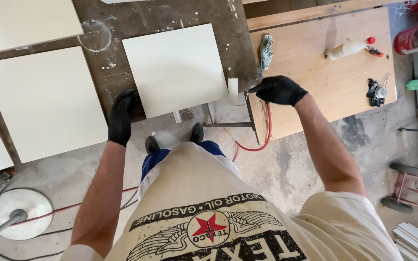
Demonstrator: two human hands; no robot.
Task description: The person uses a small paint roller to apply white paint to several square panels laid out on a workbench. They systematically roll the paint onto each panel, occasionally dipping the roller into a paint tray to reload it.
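Observation:
A square cream-painted panel (175, 67) lies on a dark, paint-spattered worktable (117, 29). My left hand (122, 116), in a black glove, rests on the panel's near left corner. My right hand (277, 90), also in a black glove, grips the handle of a small white paint roller (233, 91). The roller touches the panel's right edge.
Larger cream panels (44, 101) lie to the left. On the right, a wooden board (325, 82) carries a rag (266, 50), a white squeeze bottle (347, 48) and a dark tool (376, 92). A red hose (262, 140) and cables run across the dusty floor.

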